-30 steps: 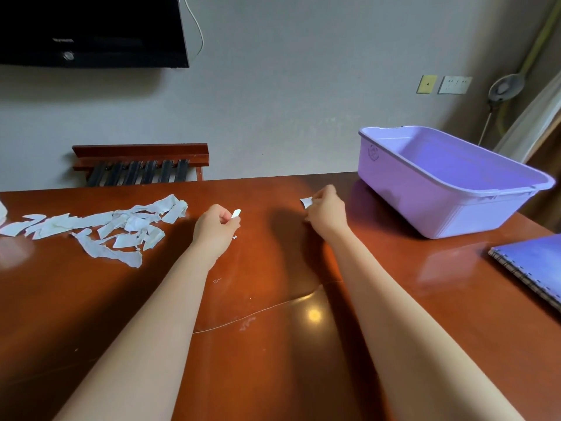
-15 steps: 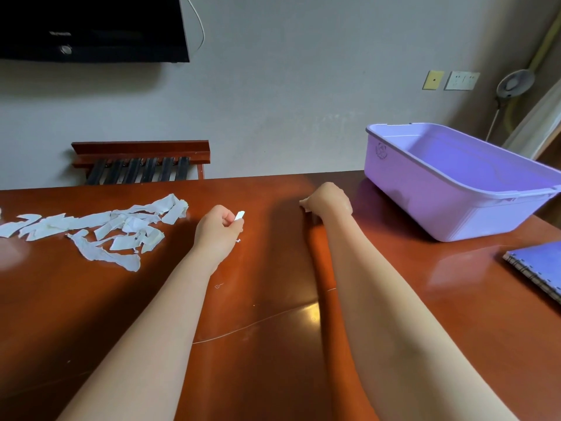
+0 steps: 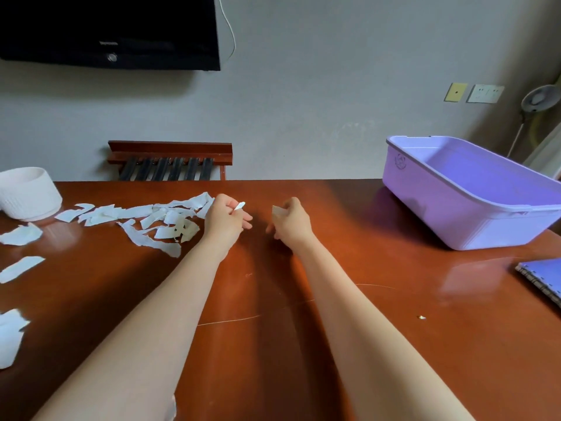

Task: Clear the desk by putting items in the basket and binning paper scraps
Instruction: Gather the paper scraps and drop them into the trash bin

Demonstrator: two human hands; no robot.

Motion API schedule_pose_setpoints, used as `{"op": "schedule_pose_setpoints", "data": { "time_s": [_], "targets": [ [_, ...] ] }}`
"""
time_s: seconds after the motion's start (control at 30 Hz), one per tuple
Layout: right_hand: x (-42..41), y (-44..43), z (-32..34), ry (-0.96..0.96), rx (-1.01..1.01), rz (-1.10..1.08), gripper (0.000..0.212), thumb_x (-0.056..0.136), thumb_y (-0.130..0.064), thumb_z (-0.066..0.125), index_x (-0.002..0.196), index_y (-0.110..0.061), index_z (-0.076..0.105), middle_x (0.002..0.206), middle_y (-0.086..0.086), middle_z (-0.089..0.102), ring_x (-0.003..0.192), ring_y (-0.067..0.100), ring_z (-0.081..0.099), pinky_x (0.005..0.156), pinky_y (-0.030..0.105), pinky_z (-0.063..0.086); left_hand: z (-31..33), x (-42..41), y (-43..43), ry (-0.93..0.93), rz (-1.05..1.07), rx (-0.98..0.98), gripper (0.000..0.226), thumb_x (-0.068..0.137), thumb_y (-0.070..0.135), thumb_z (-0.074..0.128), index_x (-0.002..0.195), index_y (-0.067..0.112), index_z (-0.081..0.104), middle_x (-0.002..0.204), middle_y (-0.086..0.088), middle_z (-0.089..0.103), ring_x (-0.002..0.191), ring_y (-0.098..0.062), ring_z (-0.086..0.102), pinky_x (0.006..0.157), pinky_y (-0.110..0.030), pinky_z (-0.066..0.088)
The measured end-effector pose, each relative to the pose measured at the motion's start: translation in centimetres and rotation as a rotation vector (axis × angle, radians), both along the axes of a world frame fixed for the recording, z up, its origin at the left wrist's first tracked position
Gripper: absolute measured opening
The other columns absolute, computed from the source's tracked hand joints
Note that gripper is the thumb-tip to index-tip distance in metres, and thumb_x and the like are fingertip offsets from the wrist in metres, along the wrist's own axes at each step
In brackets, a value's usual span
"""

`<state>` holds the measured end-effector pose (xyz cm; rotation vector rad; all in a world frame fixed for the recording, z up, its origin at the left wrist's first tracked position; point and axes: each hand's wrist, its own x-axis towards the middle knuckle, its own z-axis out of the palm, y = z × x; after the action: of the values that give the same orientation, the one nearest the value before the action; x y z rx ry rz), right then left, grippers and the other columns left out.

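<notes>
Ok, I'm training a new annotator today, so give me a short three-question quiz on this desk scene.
1. True or false: the purple basket already holds paper scraps.
2. What does the left hand pinch?
A. a pen
B. a small white scrap
C. nothing
3. Fill in: the pile of torn paper lies to the ____ of the left hand.

Key:
1. False, its visible inside is empty.
2. B. The right hand holds a scrap too.
3. Left.

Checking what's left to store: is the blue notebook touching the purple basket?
Apart. The head view shows bare desk between the notebook and the basket.
</notes>
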<state>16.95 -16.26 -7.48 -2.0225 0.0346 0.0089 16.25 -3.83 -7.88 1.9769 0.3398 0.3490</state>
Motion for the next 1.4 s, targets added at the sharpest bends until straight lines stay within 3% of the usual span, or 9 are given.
{"op": "schedule_pose_setpoints", "data": {
  "time_s": [0.1,0.2,0.37,0.5,0.7,0.93,1.13,1.3,1.4],
  "targets": [
    [-0.6,2.5,-0.4,0.007,0.003,0.092,0.025,0.095,-0.008,0.035,0.111,-0.012,0.054,0.078,0.005,0.064,0.059,0.013,0.055,0.057,0.021,0.045,1.4,0.0,2.9,0.009,0.086,0.05,0.021,0.095,0.006,0.046,0.112,0.017,0.044,0.103,-0.007,0.056,0.081,-0.016,0.053,0.067,-0.024,0.046],
    [-0.8,3.6,-0.9,-0.024,-0.011,0.113,0.033,0.09,-0.002,0.033,0.098,-0.016,0.062,0.07,0.003,0.063,0.058,0.013,0.055,0.059,0.022,0.047,2.5,0.4,5.7,0.064,0.138,0.159,0.029,0.097,0.007,0.042,0.126,0.011,0.041,0.11,-0.008,0.05,0.096,-0.021,0.051,0.077,-0.03,0.045],
    [-0.8,4.1,-1.9,-0.142,-0.014,0.01,0.029,0.091,-0.005,0.036,0.09,-0.02,0.06,0.075,0.004,0.063,0.065,0.021,0.059,0.057,0.025,0.045,2.4,2.2,8.5,0.14,0.099,0.499,0.044,0.094,0.043,0.046,0.129,0.016,0.046,0.125,-0.009,0.057,0.101,-0.024,0.058,0.074,-0.03,0.049],
    [-0.6,4.4,-2.3,-0.19,-0.008,-0.033,0.027,0.092,-0.006,0.038,0.093,-0.019,0.061,0.082,0.007,0.065,0.068,0.023,0.061,0.056,0.025,0.044,1.6,4.1,9.2,0.26,0.045,0.708,0.071,0.085,0.064,0.046,0.14,0.019,0.037,0.145,-0.007,0.043,0.128,-0.033,0.046,0.09,-0.042,0.05],
    [-0.3,4.4,-2.6,-0.197,-0.043,-0.055,0.025,0.094,-0.008,0.04,0.101,-0.016,0.063,0.084,0.004,0.064,0.065,0.017,0.056,0.05,0.018,0.037,0.0,5.2,8.8,0.388,0.027,0.948,0.085,0.08,0.075,0.04,0.14,0.016,0.035,0.139,-0.009,0.048,0.123,-0.033,0.049,0.09,-0.04,0.047],
    [-0.4,4.5,-2.5,-0.209,-0.054,-0.07,0.023,0.095,-0.009,0.041,0.099,-0.018,0.062,0.084,0.004,0.064,0.062,0.013,0.055,0.048,0.016,0.039,-0.8,4.9,7.4,0.287,0.042,0.884,0.05,0.092,0.049,0.048,0.127,0.013,0.049,0.117,-0.009,0.06,0.095,-0.027,0.058,0.069,-0.03,0.047],
    [-0.6,4.4,-2.3,-0.216,-0.023,-0.077,0.023,0.095,-0.008,0.042,0.098,-0.017,0.062,0.083,0.003,0.063,0.062,0.013,0.055,0.049,0.016,0.039,-0.7,3.9,6.9,0.267,-0.038,0.846,0.045,0.096,0.044,0.043,0.127,0.012,0.051,0.121,-0.01,0.06,0.104,-0.027,0.06,0.083,-0.032,0.051],
    [-0.9,3.6,-1.7,-0.181,0.123,-0.056,0.022,0.094,-0.007,0.042,0.095,-0.014,0.064,0.07,0.003,0.061,0.058,0.014,0.054,0.053,0.018,0.045,1.2,2.5,6.2,0.151,-0.06,0.684,0.046,0.097,0.041,0.043,0.131,0.011,0.049,0.127,-0.01,0.058,0.112,-0.027,0.056,0.081,-0.028,0.045],
    [-1.6,2.7,-0.7,-0.091,0.216,0.002,0.02,0.097,-0.011,0.044,0.096,-0.012,0.064,0.063,0.001,0.057,0.052,0.012,0.05,0.055,0.018,0.043,3.2,1.1,5.7,0.064,-0.052,0.525,0.043,0.096,0.037,0.045,0.13,0.01,0.049,0.123,-0.011,0.058,0.101,-0.021,0.056,0.077,-0.028,0.043]
  ]
}}
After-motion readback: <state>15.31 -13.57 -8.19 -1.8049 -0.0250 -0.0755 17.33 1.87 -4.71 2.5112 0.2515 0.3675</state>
